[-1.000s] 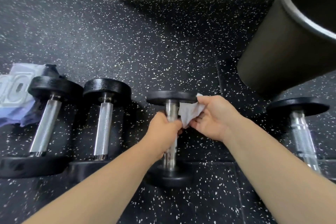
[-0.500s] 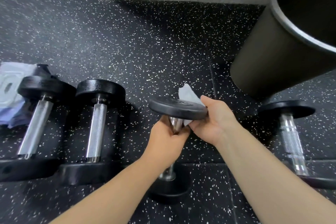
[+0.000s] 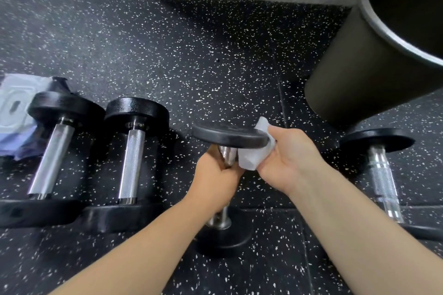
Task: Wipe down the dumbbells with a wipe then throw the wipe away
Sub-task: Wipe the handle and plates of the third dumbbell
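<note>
A blue-white wipe packet (image 3: pixel 14 112) lies far left behind 2 black-headed, chrome-handled dumbbells (image 3: pixel 133 151) resting on the speckled rubber floor (image 3: pixel 191 67). In the middle, the left hand (image 3: pixel 215 184) is clenched round the third dumbbell's (image 3: pixel 230 135) handle, tilting it, probably to expose its head. The right hand (image 3: pixel 290 163) pinches the white wipe (image 3: pixel 254 158) against that head's rim. Right, the black metal-rimmed bin (image 3: pixel 364 67) stands close, unobstructed, beside a fourth dumbbell (image 3: pixel 381 163).
</note>
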